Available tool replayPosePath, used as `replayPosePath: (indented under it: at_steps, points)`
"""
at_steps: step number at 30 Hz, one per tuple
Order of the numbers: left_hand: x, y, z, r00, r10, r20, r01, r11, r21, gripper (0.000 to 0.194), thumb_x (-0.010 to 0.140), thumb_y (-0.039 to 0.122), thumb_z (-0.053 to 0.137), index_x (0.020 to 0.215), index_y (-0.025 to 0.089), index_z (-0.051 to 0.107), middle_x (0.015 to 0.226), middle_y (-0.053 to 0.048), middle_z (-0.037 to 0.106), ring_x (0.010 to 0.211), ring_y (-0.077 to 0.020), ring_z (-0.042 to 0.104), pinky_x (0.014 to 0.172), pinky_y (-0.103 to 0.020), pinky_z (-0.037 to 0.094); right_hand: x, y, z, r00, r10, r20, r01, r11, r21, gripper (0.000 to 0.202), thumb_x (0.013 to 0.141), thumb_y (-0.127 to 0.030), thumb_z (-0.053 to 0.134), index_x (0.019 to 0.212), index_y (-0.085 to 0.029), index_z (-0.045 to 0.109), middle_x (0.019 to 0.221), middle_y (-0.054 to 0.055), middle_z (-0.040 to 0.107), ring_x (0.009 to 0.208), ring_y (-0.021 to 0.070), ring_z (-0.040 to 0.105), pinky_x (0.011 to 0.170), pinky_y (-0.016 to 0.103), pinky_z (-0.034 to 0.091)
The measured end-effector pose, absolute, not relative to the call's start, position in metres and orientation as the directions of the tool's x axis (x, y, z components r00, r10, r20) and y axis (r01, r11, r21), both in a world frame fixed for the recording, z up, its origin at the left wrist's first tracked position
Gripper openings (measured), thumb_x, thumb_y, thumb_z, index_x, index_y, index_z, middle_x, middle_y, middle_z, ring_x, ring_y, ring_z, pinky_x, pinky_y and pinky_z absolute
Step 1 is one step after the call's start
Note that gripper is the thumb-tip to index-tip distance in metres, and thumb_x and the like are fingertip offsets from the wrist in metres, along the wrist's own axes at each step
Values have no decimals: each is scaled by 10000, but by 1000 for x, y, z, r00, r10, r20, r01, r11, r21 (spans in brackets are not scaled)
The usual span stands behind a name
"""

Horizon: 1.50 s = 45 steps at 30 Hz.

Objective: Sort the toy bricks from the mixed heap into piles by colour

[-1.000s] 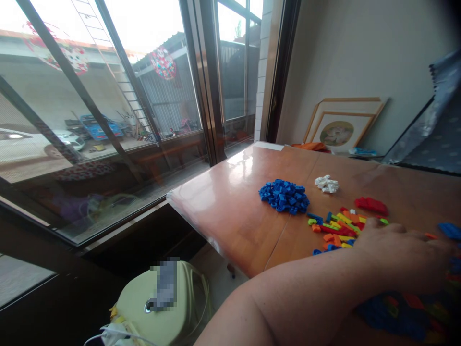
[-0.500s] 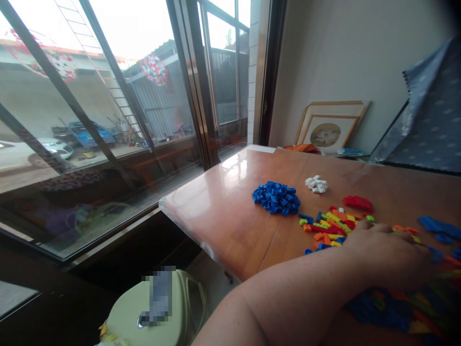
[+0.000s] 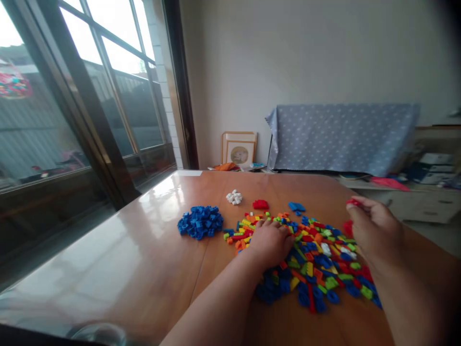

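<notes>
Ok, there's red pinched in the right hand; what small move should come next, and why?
I'd probably carry the red piece in the right hand across to the small red pile: it matches in colour, and the blue pile and white pile also look single-coloured. The left hand lies over the mixed pieces.

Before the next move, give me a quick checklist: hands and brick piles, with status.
1. Right hand has a red piece pinched: ok.
2. Left hand over the mixed pieces: ok.
3. Left hand free of any piece: cannot tell, its underside is hidden.
4. White pile apart from the blue pile: ok.
5. Mixed pieces fully visible: not ok, both arms block part of the view.
</notes>
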<state>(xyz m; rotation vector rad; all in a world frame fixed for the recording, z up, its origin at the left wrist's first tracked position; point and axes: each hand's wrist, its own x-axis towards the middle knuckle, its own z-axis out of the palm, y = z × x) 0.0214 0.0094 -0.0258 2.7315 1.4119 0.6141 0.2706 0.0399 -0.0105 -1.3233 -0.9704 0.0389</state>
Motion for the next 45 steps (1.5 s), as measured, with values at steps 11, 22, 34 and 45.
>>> replayPosePath:
  at_steps: [11, 22, 34, 45]
  points:
    - [22, 11, -18, 471, 795, 384, 771, -582, 258, 447, 1016, 512, 331, 929, 247, 681, 985, -66, 667, 975, -243, 588, 926, -387, 410, 409, 9, -43, 856, 351, 379, 309, 240, -920, 520, 775, -384, 699, 1237, -154, 640, 1055, 99, 704, 841, 164, 640, 623, 229, 480]
    - [18, 17, -17, 443, 805, 395, 762, -570, 307, 438, 1010, 525, 340, 1058, 290, 706, 1072, -66, 675, 1069, -256, 587, 966, -382, 399, 448, 11, -92, 796, 538, 278, 334, -6, -943, 338, 668, -305, 733, 980, -177, 723, 929, 91, 740, 888, 247, 696, 801, 324, 559]
    - [18, 18, -17, 426, 813, 396, 769, -556, 315, 440, 1012, 518, 329, 1024, 296, 708, 1032, -62, 681, 1048, -258, 604, 945, -379, 401, 446, 24, -106, 742, 646, 177, 303, -87, -949, 494, 747, -230, 601, 1233, -147, 618, 1094, 152, 733, 879, 242, 740, 680, 299, 605]
    - [11, 19, -15, 382, 819, 429, 780, -535, 326, 442, 1010, 523, 319, 998, 307, 704, 1009, -48, 682, 1007, -260, 617, 983, -424, 392, 444, 17, -103, 749, 584, 313, 459, -116, -881, 416, 682, -312, 620, 1079, -208, 692, 980, 114, 764, 957, 303, 723, 822, 373, 577]
